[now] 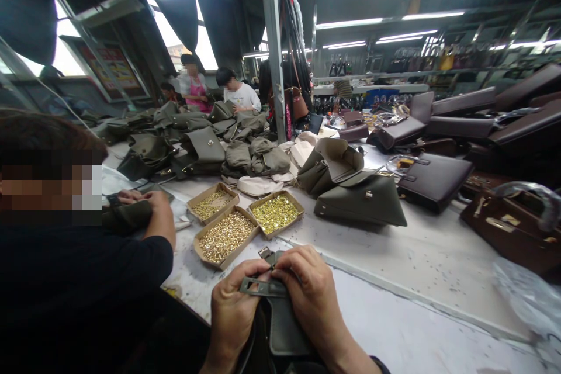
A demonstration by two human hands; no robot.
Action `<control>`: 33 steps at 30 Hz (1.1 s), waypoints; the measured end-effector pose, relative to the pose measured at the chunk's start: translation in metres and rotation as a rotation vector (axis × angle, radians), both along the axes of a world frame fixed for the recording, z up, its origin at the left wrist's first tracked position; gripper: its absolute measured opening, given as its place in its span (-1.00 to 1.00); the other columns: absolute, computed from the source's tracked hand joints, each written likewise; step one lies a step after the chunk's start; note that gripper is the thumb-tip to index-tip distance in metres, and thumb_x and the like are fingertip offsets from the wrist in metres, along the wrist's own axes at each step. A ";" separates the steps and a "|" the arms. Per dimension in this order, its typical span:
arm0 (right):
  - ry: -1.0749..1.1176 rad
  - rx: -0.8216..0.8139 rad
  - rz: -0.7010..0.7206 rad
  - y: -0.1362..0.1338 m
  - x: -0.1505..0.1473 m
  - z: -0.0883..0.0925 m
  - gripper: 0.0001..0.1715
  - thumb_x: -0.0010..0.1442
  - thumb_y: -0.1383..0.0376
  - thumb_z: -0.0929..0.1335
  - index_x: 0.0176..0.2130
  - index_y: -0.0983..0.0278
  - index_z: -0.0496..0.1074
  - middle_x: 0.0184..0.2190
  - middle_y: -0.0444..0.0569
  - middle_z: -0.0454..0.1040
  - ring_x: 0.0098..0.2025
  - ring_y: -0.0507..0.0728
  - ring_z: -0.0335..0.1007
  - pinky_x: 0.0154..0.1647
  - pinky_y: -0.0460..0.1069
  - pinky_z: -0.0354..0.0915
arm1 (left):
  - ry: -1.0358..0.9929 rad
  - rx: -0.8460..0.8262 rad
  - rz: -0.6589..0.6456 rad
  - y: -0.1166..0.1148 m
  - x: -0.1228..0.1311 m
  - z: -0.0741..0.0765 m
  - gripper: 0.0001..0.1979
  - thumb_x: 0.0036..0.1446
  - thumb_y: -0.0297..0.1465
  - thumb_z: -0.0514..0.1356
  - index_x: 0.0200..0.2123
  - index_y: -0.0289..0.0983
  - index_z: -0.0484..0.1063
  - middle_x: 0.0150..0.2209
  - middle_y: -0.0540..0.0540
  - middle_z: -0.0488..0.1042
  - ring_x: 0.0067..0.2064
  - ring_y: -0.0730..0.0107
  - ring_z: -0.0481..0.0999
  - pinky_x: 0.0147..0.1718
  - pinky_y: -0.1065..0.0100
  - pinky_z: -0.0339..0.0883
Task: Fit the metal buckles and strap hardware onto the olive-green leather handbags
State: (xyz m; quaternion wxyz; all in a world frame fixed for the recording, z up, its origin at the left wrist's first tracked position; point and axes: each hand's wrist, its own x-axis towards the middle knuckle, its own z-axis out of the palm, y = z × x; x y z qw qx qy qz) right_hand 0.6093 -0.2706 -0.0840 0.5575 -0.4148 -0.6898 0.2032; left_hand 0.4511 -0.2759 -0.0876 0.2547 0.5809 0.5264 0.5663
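Note:
In the lower middle of the head view, a dark green bag (288, 327) is held up close to me. My left hand (231, 317) is closed on its strap (275, 288), thumb on top; the strap's end has a rectangular slot. My right hand (312, 292) pinches the same strap from the other side, the fingertips of both hands nearly meeting. A small metal buckle (265, 252) sticks out just beyond my fingers. Whether a small part sits between the right fingertips is hidden. Beyond my hands stands a cardboard tray of gold-coloured metal pieces (228, 234).
Beside that tray are a tray of yellowish gold pieces (277, 213) and a smaller tray (213, 201). A green bag (363, 198) lies right of them, with brown handbags (512, 222) farther right. A co-worker's arm (158, 234) is close on the left. A metal post (272, 47) rises behind.

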 end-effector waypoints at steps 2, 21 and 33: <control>-0.006 0.016 -0.006 -0.001 0.000 0.000 -0.80 0.27 0.49 0.43 -0.31 0.21 0.43 -0.34 -0.13 0.51 -0.24 0.13 0.37 -0.21 0.00 0.23 | 0.010 -0.001 -0.022 0.001 0.000 0.001 -0.95 0.00 -0.43 0.36 -0.40 -0.21 0.65 -0.41 -0.01 0.66 -0.36 0.31 0.65 -0.32 0.49 0.53; 0.013 0.034 0.094 0.002 0.007 -0.005 -0.81 0.26 0.49 0.43 -0.29 0.20 0.48 -0.31 -0.11 0.54 -0.22 0.13 0.41 -0.19 0.00 0.30 | 0.015 -0.004 -0.178 0.001 -0.005 0.005 -0.96 0.03 -0.46 0.34 -0.41 -0.21 0.62 -0.40 -0.01 0.65 -0.35 0.35 0.65 -0.31 0.50 0.52; 0.114 -0.003 0.107 0.003 0.006 0.001 -0.81 0.25 0.49 0.45 -0.29 0.19 0.54 -0.32 -0.12 0.57 -0.22 0.12 0.45 -0.17 0.00 0.33 | -0.174 -0.259 -0.134 0.001 0.001 0.009 -0.84 0.00 -0.33 0.40 -0.34 -0.27 0.61 -0.38 -0.08 0.63 -0.36 0.32 0.60 -0.33 0.43 0.50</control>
